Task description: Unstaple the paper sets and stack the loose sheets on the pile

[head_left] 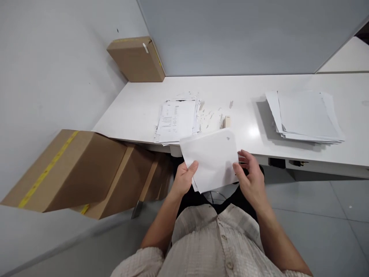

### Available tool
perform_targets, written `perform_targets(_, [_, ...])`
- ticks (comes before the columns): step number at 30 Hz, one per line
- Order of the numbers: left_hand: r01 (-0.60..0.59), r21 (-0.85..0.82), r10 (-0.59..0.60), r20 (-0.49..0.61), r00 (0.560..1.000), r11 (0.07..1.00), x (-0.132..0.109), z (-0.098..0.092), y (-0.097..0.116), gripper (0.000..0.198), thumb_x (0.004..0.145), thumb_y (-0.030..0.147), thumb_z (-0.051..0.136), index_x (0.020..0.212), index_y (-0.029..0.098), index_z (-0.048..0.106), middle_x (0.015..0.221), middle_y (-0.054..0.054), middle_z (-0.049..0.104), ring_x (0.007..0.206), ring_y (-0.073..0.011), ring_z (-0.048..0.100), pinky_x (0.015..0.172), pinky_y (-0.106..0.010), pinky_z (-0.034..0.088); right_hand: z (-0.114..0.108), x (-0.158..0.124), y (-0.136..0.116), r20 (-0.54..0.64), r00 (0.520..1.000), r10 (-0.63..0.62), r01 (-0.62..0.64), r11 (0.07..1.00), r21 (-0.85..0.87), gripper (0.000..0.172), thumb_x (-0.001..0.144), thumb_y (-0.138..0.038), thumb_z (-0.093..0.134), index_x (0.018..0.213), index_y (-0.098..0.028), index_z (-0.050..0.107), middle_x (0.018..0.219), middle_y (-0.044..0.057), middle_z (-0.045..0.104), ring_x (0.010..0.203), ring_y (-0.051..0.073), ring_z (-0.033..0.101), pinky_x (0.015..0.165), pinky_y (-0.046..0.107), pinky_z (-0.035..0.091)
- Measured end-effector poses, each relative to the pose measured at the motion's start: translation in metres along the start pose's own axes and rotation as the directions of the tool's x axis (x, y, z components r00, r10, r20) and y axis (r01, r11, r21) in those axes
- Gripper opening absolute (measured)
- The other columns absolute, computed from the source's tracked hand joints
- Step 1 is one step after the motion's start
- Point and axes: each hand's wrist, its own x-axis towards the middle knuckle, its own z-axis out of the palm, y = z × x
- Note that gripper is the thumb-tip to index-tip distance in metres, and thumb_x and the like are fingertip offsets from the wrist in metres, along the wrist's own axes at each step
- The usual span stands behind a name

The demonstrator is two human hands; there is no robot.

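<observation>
A few white sheets of paper [213, 159] are held over my lap at the table's front edge, with a small dark mark near their top right corner. My left hand [184, 177] grips their left side, thumb on top. At the right side, my right hand [250, 179] has its fingers apart, the thumb at the sheets' edge. A pile of printed papers [177, 121] lies on the table beyond my left hand. Just behind the held sheets is a small beige object [227, 121]. Farther right rests a thick stack of white paper [307, 115].
The white table [239, 88] runs along a grey panel. A cardboard box [138, 59] stands at its back left corner. More cardboard boxes [83, 169] are stacked left of the table. Small torn scraps or marks [210, 115] dot the tabletop.
</observation>
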Motion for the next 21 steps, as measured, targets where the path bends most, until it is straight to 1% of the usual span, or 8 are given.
perform_targets(1, [-0.032, 0.039, 0.031, 0.024, 0.999, 0.999, 0.003, 0.003, 0.006, 0.038, 0.073, 0.042, 0.068, 0.098, 0.013, 0.069, 0.093, -0.009, 0.071, 0.084, -0.0241, 0.066, 0.075, -0.034, 0.053, -0.003, 0.006, -0.002, 0.066, 0.996, 0.056, -0.064, 0.991, 0.119, 0.04, 0.087, -0.036, 0.052, 0.124, -0.023, 0.048, 0.117, 0.011, 0.057, 0.102, 0.023, 0.057, 0.083, 0.04, 0.049])
perform_targets(3, [-0.139, 0.105, 0.133, 0.059, 0.989, 0.985, 0.013, 0.012, 0.021, 0.036, 0.073, 0.041, 0.068, 0.096, 0.013, 0.07, 0.091, -0.009, 0.071, 0.084, -0.0242, 0.066, 0.076, -0.034, 0.052, -0.008, 0.021, -0.01, 0.141, 0.986, 0.087, -0.126, 0.944, 0.304, 0.028, 0.087, -0.036, 0.052, 0.112, -0.023, 0.055, 0.104, 0.007, 0.063, 0.094, 0.02, 0.06, 0.079, 0.034, 0.05])
perform_targets(4, [-0.203, 0.12, 0.197, 0.062, 0.978, 0.972, 0.02, 0.018, 0.03, 0.034, 0.072, 0.04, 0.069, 0.095, 0.014, 0.07, 0.091, -0.008, 0.071, 0.087, -0.0243, 0.065, 0.078, -0.034, 0.051, -0.009, 0.03, -0.014, 0.128, 0.989, 0.079, -0.119, 0.929, 0.351, 0.023, 0.086, -0.037, 0.053, 0.104, -0.023, 0.057, 0.097, 0.005, 0.065, 0.09, 0.019, 0.061, 0.077, 0.032, 0.05])
perform_targets(6, [-0.319, 0.111, 0.317, 0.041, 0.948, 0.941, 0.033, 0.031, 0.046, 0.031, 0.069, 0.037, 0.073, 0.092, 0.016, 0.07, 0.092, -0.006, 0.071, 0.094, -0.0244, 0.063, 0.084, -0.034, 0.049, -0.009, 0.047, -0.021, 0.024, 0.998, 0.051, -0.057, 0.927, 0.37, 0.019, 0.084, -0.039, 0.056, 0.093, -0.023, 0.058, 0.089, 0.003, 0.065, 0.085, 0.018, 0.061, 0.075, 0.03, 0.049])
perform_targets(9, [-0.411, 0.077, 0.412, -0.002, 0.911, 0.908, 0.054, 0.045, 0.059, 0.03, 0.064, 0.035, 0.076, 0.087, 0.018, 0.07, 0.091, -0.004, 0.07, 0.1, -0.0238, 0.061, 0.09, -0.034, 0.047, -0.005, 0.071, -0.02, -0.108, 0.994, 0.001, 0.037, 0.939, 0.343, 0.022, 0.082, -0.043, 0.056, 0.091, -0.022, 0.057, 0.088, 0.003, 0.064, 0.087, 0.019, 0.061, 0.078, 0.031, 0.047])
perform_targets(11, [-0.423, 0.073, 0.422, 0.028, 0.906, 0.903, 0.066, 0.049, 0.056, 0.031, 0.065, 0.036, 0.076, 0.088, 0.018, 0.069, 0.092, -0.004, 0.07, 0.1, -0.0233, 0.061, 0.09, -0.033, 0.046, 0.002, 0.082, -0.01, -0.13, 0.991, -0.018, 0.063, 0.933, 0.354, 0.025, 0.081, -0.044, 0.056, 0.093, -0.022, 0.055, 0.092, 0.004, 0.064, 0.091, 0.019, 0.06, 0.081, 0.032, 0.046])
perform_targets(15, [-0.444, 0.074, 0.432, 0.131, 0.892, 0.893, 0.082, 0.049, 0.039, 0.036, 0.069, 0.041, 0.071, 0.097, 0.019, 0.066, 0.099, -0.006, 0.069, 0.1, -0.0217, 0.061, 0.089, -0.03, 0.045, 0.015, 0.09, 0.013, -0.093, 0.995, -0.021, 0.058, 0.909, 0.413, 0.029, 0.08, -0.044, 0.057, 0.097, -0.022, 0.053, 0.099, 0.005, 0.064, 0.097, 0.019, 0.059, 0.086, 0.032, 0.045])
perform_targets(21, [-0.468, 0.159, 0.451, 0.134, 0.882, 0.869, 0.085, 0.048, 0.034, 0.039, 0.074, 0.048, 0.064, 0.099, 0.019, 0.066, 0.1, -0.006, 0.068, 0.102, -0.0213, 0.058, 0.09, -0.028, 0.043, 0.016, 0.088, 0.018, -0.077, 0.997, -0.022, 0.051, 0.921, 0.386, 0.03, 0.082, -0.044, 0.053, 0.103, -0.021, 0.055, 0.105, 0.006, 0.063, 0.1, 0.019, 0.058, 0.087, 0.032, 0.044])
